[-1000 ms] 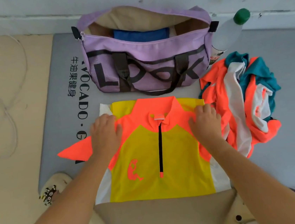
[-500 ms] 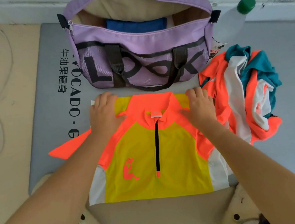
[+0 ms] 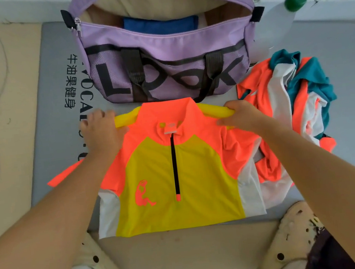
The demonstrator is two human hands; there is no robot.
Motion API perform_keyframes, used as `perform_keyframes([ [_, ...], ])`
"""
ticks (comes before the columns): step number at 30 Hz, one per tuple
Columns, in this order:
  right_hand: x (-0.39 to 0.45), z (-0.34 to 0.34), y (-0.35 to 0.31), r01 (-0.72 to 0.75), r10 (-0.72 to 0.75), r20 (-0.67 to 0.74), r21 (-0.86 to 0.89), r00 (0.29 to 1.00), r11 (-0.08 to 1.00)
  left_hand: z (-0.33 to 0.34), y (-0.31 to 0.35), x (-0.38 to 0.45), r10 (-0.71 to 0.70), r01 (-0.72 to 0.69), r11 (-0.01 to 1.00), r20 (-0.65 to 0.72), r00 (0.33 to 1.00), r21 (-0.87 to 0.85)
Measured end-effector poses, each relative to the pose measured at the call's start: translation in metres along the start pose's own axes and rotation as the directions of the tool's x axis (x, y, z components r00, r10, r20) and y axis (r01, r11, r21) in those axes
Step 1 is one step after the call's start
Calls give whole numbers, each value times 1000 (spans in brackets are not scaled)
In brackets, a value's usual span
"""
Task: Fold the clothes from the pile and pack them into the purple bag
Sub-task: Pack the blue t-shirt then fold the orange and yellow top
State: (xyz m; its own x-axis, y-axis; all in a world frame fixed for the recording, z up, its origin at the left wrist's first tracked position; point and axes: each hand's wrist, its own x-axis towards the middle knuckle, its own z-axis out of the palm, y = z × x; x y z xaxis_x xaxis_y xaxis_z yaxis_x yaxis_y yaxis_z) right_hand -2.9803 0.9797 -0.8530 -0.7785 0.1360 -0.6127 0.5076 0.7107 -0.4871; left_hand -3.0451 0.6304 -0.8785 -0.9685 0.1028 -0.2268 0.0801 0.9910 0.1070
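Both hands have slid up from the chest of the shirt to its top edge since a second ago. Right fingers (image 3: 232, 108) curl over the yellow shoulder edge and pinch it against the thumb, so the right hand (image 3: 244, 116) has hold of the cloth at about 2 o'clock on the shirt. Left fingers (image 3: 96, 119) lie fairly straight across the other shoulder at about 10 o'clock; the left hand (image 3: 101, 136) seems to press down, and I cannot tell if it grips anything underneath. Between them the shirt (image 3: 176, 167) lies flat on the grey mat (image 3: 49, 126), front up, with one orange sleeve sticking out at 9 o'clock. Just past its collar, at 12 o'clock, sits the purple bag (image 3: 166, 47), open, with something blue (image 3: 161, 25) folded inside. At 3 o'clock the pile (image 3: 290, 103) touches the shirt's right side. If only the right hand lifts, the shirt could twist and fold crooked. It could also drag a piece of the pile along, since they touch. And the loose sleeve might bunch up inside the fold.
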Motion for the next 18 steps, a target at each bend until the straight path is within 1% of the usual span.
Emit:
perform_keyframes([
  [1,0,-3,1,17,-16,24,-14,1000,1000,1,7,-8,19,-18,1000,-70,997,14],
  [2,1,-5,2,36,-34,39,-56,999,998,3,19,-19,81,-82,997,-130,988,-4],
  [3,1,-8,3,50,-46,43,-109,998,993,5,32,-32,184,-193,981,-177,967,-34],
  [4,2,-9,4,52,-46,45,-154,998,987,10,47,-46,305,-320,946,-192,933,-53],
  [5,2,-10,5,41,-31,49,-199,998,979,16,61,-59,416,-430,901,-173,893,-53],
  [6,3,-12,5,26,-13,54,-258,998,966,23,73,-73,492,-498,866,-108,864,-43],
  [7,3,-13,5,13,5,51,-341,999,940,29,83,-84,518,-517,855,5,855,-33],
  [8,2,-17,4,-2,17,30,-434,999,901,36,91,-94,500,-501,865,130,856,-31],
  [9,1,-20,2,-22,7,-32,-514,999,857,43,96,-100,462,-470,882,236,855,-24],
  [10,-2,-24,1,-55,-26,-132,-570,991,820,49,99,-104,431,-448,894,298,852,-10],
  [12,-8,-28,2,-120,-137,-352,-618,926,777,55,103,-108,408,-439,898,333,850,20],
  [13,-13,-29,3,-119,-204,-422,-622,883,774,56,104,-109,404,-433,901,334,852,14],
  [14,-19,-26,5,-93,-261,-465,-610,846,787,56,105,-109,401,-423,906,334,853,-6],
  [15,-25,-21,7,-45,-297,-485,-576,823,816,55,105,-110,397,-412,911,332,856,-29],
  [16,-32,-14,11,17,-316,-481,-528,818,849,54,104,-111,394,-402,915,323,860,-46],
  [17,-38,-6,15,78,-319,-455,-472,831,878,53,104,-113,391,-395,917,307,868,-52],
  [18,-43,0,20,121,-305,-402,-422,863,899,52,105,-117,385,-389,920,288,877,-45],
])
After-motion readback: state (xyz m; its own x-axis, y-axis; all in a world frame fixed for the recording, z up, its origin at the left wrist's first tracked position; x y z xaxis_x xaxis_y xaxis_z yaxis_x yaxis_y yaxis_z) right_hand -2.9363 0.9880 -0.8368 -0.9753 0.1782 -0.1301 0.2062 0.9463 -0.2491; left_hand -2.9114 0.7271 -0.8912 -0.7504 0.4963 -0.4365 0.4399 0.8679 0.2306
